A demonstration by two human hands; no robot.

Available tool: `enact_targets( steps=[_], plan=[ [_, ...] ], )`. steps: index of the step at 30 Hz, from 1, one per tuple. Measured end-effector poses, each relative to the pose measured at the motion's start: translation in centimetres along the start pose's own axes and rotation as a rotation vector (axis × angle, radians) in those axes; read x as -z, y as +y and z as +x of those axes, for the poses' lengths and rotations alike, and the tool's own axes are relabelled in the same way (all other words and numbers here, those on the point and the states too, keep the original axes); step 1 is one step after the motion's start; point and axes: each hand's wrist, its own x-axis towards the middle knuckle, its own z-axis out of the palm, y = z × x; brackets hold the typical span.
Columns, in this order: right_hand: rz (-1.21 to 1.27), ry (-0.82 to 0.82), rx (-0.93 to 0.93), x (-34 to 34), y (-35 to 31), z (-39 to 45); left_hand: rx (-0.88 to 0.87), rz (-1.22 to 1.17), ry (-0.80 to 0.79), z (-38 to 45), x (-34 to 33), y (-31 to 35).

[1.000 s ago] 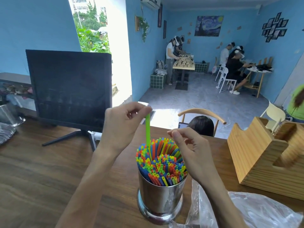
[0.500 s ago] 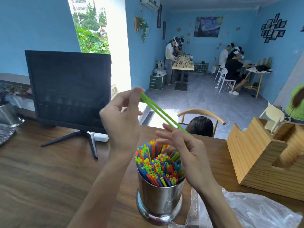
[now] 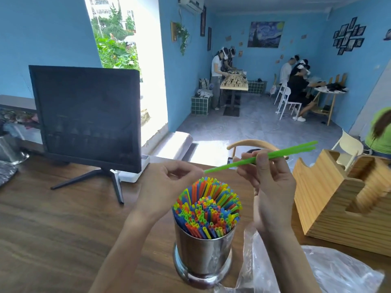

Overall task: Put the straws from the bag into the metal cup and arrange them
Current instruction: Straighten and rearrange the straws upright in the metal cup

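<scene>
My right hand (image 3: pixel 273 187) pinching two green straws (image 3: pixel 262 157) above the metal cup (image 3: pixel 203 250) packed with colored straws (image 3: pixel 206 207), my left hand (image 3: pixel 169 185) pinching their near end, plastic bag (image 3: pixel 317 271) beside the cup

Looked like café: wooden counter (image 3: pixel 53 225) with monitor (image 3: pixel 88 117), blue walls, painting (image 3: pixel 265 34), small tables, chairs, people seated.

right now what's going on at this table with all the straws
A person holds two thin green plastic straws out of the cup, nearly level: the right hand pinches them mid-length, and the left hand pinches the near end. Below stands a shiny metal cup packed with coloured straws. A clear plastic bag lies to its right on the brown wooden table.
</scene>
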Motion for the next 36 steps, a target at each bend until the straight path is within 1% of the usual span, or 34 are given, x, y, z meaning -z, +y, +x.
enact_targets(
  steps=[1,3,6,7,8,10,12,13,14,16,17,19,21,24,26,28,30,32,34,36],
  plan=[
    [-0.093,-0.030,0.056,0.4,0.0,0.2,0.014,0.054,-0.047,-0.1,0.3,-0.4],
    [-0.321,-0.134,0.087,0.8,0.1,0.3,0.024,0.109,-0.050,-0.1,0.4,-1.1],
    [-0.689,-0.372,-0.026,1.2,0.5,0.2,0.012,0.100,-0.035,-0.1,-0.1,-1.5],
    [-0.765,-0.426,-0.053,1.2,0.7,0.1,0.017,0.091,-0.046,0.0,-0.3,-1.6],
    [-0.784,-0.444,-0.063,1.1,0.8,0.0,0.021,0.083,-0.058,0.0,-0.5,-1.6],
    [-0.709,-0.395,-0.031,0.8,1.0,-0.3,0.021,0.074,-0.080,0.1,-0.8,-1.6],
    [-0.611,-0.319,0.047,0.6,1.0,-0.3,0.009,0.083,-0.096,0.4,-1.1,-1.5],
    [-0.621,-0.306,0.104,0.6,1.0,-0.3,0.008,0.084,-0.101,0.6,-1.2,-1.5],
    [-0.677,-0.326,0.151,0.7,1.1,-0.3,0.013,0.080,-0.107,0.8,-1.3,-1.4],
    [-0.882,-0.432,0.171,1.1,1.7,-0.2,0.021,0.067,-0.126,1.0,-1.4,-1.5],
    [-0.976,-0.482,0.153,1.3,2.0,-0.1,0.022,0.063,-0.137,1.2,-1.4,-1.5],
    [-1.050,-0.548,0.079,1.7,2.4,0.3,0.019,0.052,-0.155,1.3,-1.4,-1.4],
    [-1.005,-0.546,0.043,1.9,2.4,0.5,-0.005,0.023,-0.141,1.4,-1.4,-1.1],
    [-0.834,-0.418,0.009,1.8,2.3,0.7,-0.073,-0.043,-0.077,1.2,-1.6,-1.0],
    [-0.821,-0.367,-0.018,1.7,2.7,0.9,-0.093,-0.037,-0.085,1.0,-1.5,-1.0],
    [-0.850,-0.426,-0.074,1.4,3.1,0.9,-0.107,0.060,-0.105,0.9,-1.4,-1.2],
    [-0.817,-0.488,-0.162,1.3,3.4,0.8,-0.115,0.220,-0.128,1.1,-0.9,-1.3],
    [-0.776,-0.504,-0.224,1.3,3.7,0.8,-0.096,0.323,-0.187,1.4,-0.7,-1.6],
    [-0.765,-0.481,-0.237,1.3,3.9,0.7,-0.062,0.285,-0.188,1.7,-0.9,-1.8],
    [-0.767,-0.450,-0.240,1.4,4.1,0.7,-0.004,0.189,-0.121,2.3,-1.2,-1.8]
  ],
)
